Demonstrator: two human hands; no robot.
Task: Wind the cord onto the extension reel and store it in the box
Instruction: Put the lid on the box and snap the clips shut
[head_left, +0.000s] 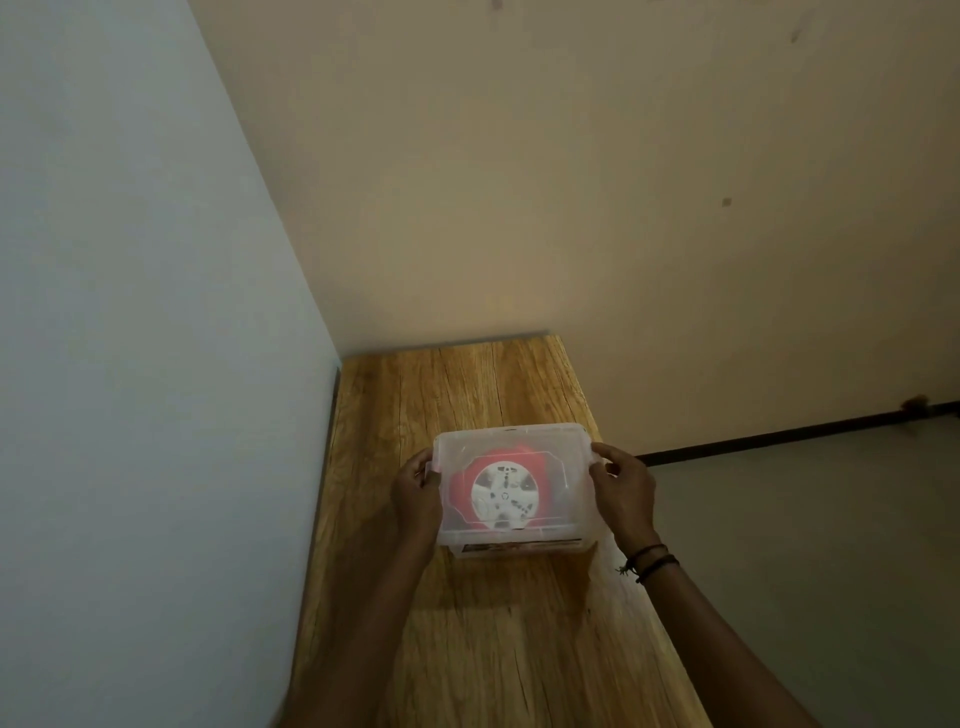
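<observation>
Round red & white reel (503, 496) sits inside the clear plastic box (566, 447), mid brown wood table (467, 384). The left hand (415, 491) & right hand (621, 488) grip box ends (best spot). Prob light, stiff, bit slippy.

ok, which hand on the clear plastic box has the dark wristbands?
The right hand, gripping the right end of the clear plastic box; the left hand has a bare wrist.
</observation>
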